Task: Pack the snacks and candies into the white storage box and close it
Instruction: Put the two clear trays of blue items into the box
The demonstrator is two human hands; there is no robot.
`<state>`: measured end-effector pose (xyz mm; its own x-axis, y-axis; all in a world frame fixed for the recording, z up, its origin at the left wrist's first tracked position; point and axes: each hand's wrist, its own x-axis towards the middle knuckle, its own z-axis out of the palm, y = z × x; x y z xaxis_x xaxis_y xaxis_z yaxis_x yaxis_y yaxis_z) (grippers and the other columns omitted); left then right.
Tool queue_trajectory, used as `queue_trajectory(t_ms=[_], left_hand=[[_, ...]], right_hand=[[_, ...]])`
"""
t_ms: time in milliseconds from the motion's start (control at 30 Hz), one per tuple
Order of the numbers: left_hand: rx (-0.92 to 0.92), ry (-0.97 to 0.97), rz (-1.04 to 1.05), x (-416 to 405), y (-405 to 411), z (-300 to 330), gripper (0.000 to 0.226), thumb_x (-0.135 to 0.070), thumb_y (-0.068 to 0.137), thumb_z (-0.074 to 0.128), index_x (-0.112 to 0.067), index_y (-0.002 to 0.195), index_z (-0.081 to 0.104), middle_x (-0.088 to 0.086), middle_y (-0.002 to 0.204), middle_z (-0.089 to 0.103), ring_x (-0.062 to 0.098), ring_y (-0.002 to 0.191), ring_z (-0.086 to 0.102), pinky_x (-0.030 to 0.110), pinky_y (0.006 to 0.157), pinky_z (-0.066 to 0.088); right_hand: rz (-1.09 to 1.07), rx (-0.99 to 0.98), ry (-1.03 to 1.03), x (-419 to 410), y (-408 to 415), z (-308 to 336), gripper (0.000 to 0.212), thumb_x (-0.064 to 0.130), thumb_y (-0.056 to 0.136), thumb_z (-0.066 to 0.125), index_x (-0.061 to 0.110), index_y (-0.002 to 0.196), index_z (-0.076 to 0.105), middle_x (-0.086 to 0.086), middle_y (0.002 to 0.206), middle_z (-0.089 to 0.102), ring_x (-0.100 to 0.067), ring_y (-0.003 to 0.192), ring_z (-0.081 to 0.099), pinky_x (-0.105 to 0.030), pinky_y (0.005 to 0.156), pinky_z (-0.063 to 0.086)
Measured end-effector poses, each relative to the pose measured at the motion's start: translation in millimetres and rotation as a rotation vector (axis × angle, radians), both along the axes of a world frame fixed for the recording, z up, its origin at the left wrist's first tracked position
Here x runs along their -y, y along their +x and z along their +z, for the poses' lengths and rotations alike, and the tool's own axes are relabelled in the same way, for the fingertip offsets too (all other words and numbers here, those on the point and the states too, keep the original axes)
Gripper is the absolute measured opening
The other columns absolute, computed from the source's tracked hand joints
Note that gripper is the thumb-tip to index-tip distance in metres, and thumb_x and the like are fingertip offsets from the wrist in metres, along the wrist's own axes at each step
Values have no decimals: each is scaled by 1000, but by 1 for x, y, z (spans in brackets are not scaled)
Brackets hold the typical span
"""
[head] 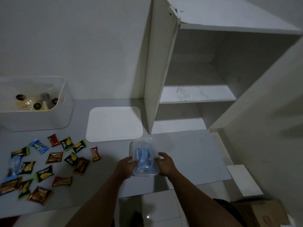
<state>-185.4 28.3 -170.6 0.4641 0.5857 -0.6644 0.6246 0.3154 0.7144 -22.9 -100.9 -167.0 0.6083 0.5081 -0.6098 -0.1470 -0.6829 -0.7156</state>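
Observation:
A clear plastic container (144,145) with blue items inside sits at the middle of the grey surface. My left hand (125,167) grips its left side and my right hand (166,163) grips its right side. The white storage box (49,118) stands open at the far left, with bagged items and dark lids inside. Its flat white lid (114,123) lies beside it on the surface. Several wrapped snacks and candies (47,163) are scattered at the front left, in black-green, brown, red and blue wrappers.
An open white cabinet (205,94) with bare shelves stands at the back right, its door (157,71) swung out near the lid. A cardboard box (265,212) sits on the floor at the lower right. The grey surface's front edge (164,190) runs just below my hands.

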Motion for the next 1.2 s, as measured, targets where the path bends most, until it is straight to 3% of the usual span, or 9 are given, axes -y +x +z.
queue_trajectory(t_ms=[167, 333, 467, 533, 633, 767, 900, 1000, 1200], left_hand=[[20, -115, 7, -17, -12, 2, 65, -43, 62, 93, -10, 113, 70, 12, 97, 77, 31, 86, 75, 42, 73, 62], [120, -165, 67, -44, -25, 40, 54, -11, 80, 83, -4, 128, 60, 22, 110, 72, 12, 62, 70, 22, 48, 53], [224, -73, 223, -97, -43, 52, 98, -40, 50, 95, -4, 134, 61, 17, 115, 73, 30, 90, 76, 44, 80, 63], [240, 17, 295, -129, -57, 69, 84, -38, 65, 89, -7, 137, 59, 16, 119, 72, 28, 95, 75, 44, 85, 62], [230, 126, 309, -174, -85, 127, 57, -38, 81, 78, -18, 131, 61, 12, 118, 71, 24, 92, 72, 32, 67, 61], [225, 225, 336, -252, -125, 174, 68, -52, 76, 73, -13, 131, 64, 14, 116, 70, 22, 81, 65, 25, 56, 52], [189, 210, 387, -323, -163, 208, 33, -38, 87, 70, -12, 108, 71, 11, 101, 74, 22, 77, 67, 29, 64, 58], [153, 165, 391, -378, -190, 206, 32, -36, 88, 71, -7, 101, 72, 9, 80, 72, 21, 65, 66, 30, 58, 59], [104, 35, 309, -463, -222, 175, 37, -39, 85, 72, -10, 107, 70, 10, 89, 73, 25, 79, 69, 39, 77, 60]], right_hand=[[-16, -161, 98, -8, -14, 19, 44, 7, 97, 63, 14, 139, 53, -13, 131, 61, -27, 103, 66, -46, 95, 58], [1, -129, 181, -51, -23, 39, 33, -1, 98, 58, 13, 128, 59, -13, 123, 65, -21, 93, 68, -50, 97, 56], [102, -5, 241, -117, -38, 60, 25, 16, 101, 53, 25, 123, 60, -12, 123, 68, -30, 106, 69, -56, 96, 56], [158, 57, 277, -156, -48, 69, 30, 32, 94, 53, 31, 123, 61, -10, 126, 69, -28, 108, 70, -56, 95, 57], [211, 126, 360, -220, -70, 89, 49, 44, 84, 50, 28, 129, 61, -7, 128, 68, -28, 112, 68, -56, 97, 56], [259, 186, 427, -309, -108, 130, 66, 57, 79, 50, 21, 134, 59, -7, 130, 67, -30, 116, 67, -57, 97, 56], [342, 259, 387, -387, -152, 173, 58, 43, 100, 46, 20, 153, 39, -12, 149, 53, -33, 128, 58, -54, 102, 53], [389, 200, 323, -439, -177, 185, 62, 41, 102, 49, 26, 158, 27, -11, 154, 46, -36, 130, 56, -49, 96, 56], [427, 87, 114, -509, -205, 183, 68, 29, 99, 55, 34, 158, 21, -14, 147, 47, -36, 109, 62, -45, 75, 63]])
